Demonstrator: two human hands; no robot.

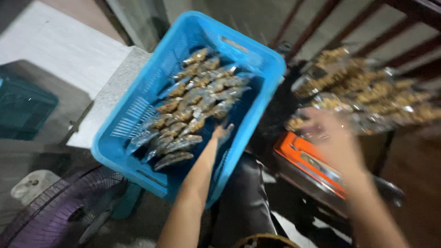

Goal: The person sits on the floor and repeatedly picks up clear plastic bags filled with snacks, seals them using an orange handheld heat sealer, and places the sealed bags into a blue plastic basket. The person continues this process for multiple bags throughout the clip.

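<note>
A blue plastic crate stands tilted in the middle of the view, with several clear packets of brown snack lined up inside. My left hand reaches into the crate and rests by the near end of the packet row; whether it grips a packet is hidden by blur. My right hand is blurred, fingers spread, over a heap of similar snack packets on the right, just above an orange device.
A purple fan grille sits at the lower left. A grey stone ledge lies under the crate's left side, a dark green crate at far left. Dark red bars cross the upper right.
</note>
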